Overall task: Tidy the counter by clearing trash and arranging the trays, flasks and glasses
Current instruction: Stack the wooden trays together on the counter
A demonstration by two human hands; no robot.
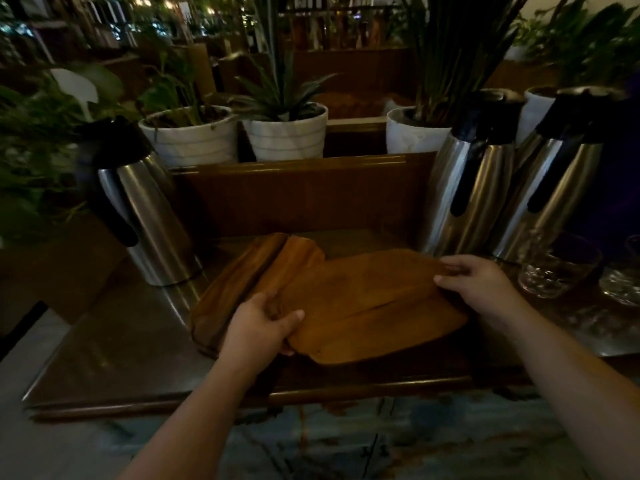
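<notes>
A brown wooden tray lies tilted in the middle of the counter, overlapping a second wooden tray to its left. My left hand grips the upper tray's near left edge. My right hand holds its far right edge. One steel flask with a black handle stands at the left. Two more steel flasks stand at the right. Clear glasses sit beside them on the far right.
White plant pots line a raised wooden ledge behind the trays. Leafy plants crowd the left side. The counter's front edge runs just below the trays, with a worn patterned floor beneath.
</notes>
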